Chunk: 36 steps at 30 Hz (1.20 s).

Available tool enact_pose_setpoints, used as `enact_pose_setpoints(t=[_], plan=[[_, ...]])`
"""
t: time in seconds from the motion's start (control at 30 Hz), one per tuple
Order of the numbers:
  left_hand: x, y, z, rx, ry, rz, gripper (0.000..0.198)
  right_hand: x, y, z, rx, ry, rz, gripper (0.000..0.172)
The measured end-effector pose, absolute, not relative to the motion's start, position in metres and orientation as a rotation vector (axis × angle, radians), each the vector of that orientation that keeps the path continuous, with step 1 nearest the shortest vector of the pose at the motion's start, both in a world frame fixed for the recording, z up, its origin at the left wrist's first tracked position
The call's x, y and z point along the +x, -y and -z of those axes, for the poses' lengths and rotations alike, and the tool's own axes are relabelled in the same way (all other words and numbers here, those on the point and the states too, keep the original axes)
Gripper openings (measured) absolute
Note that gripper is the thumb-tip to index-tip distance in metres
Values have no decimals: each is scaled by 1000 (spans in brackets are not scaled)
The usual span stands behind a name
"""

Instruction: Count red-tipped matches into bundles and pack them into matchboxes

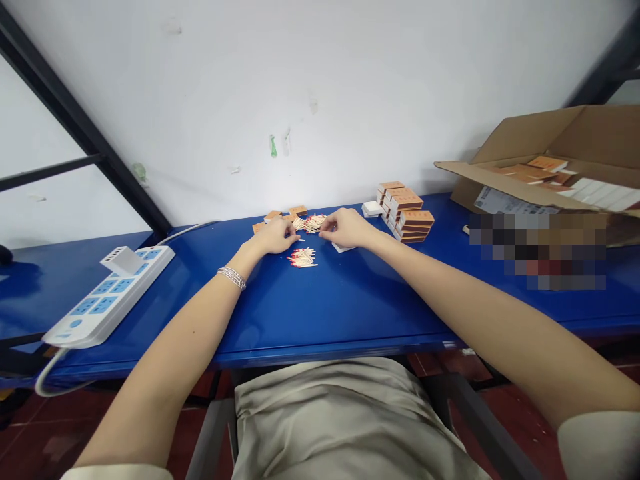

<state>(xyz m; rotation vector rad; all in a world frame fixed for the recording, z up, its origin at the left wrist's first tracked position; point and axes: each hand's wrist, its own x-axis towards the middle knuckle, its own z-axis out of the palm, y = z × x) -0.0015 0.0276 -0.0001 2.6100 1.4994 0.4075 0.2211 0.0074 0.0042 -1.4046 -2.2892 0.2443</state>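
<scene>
My left hand [274,236] is closed in a pinch over the table, and a single match [301,240] pokes out by its thumb tip. Just right of the match pile, my right hand [349,229] has thumb and fingertips pressed together; what they hold, if anything, is too small to make out. Between the hands lies a heap of loose matches [314,224], partly spread behind the left fingers. Nearer to me is a second, smaller pile of red-tipped matches [303,258]. Under my right hand a white matchbox tray [343,247] shows in part.
Orange matchboxes [299,211] lie behind my left hand. Stacked matchboxes [406,208] and white trays [371,209] stand at the right. A cardboard box [480,183] holds more matchboxes. A white power strip [113,293] lies left on the blue table [320,313].
</scene>
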Motion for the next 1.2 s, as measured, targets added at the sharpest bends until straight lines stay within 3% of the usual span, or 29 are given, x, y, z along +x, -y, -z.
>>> enact_pose_setpoints(t=[0.23,0.4,0.6,1.2], plan=[[15,-17,-2,2530,-1423,-395,31,228,-16,-1,-1449,2273,-54,17],[16,-10,-11,2418,-1356,-299,38,224,-24,3,-1425,2264,-137,18],[8,-14,-10,2463,-1461,-374,22,206,-28,5,-1499,2250,-180,14],[0,-15,-14,2495,-1585,-330,16,203,-16,-6,-1593,2246,-75,18]])
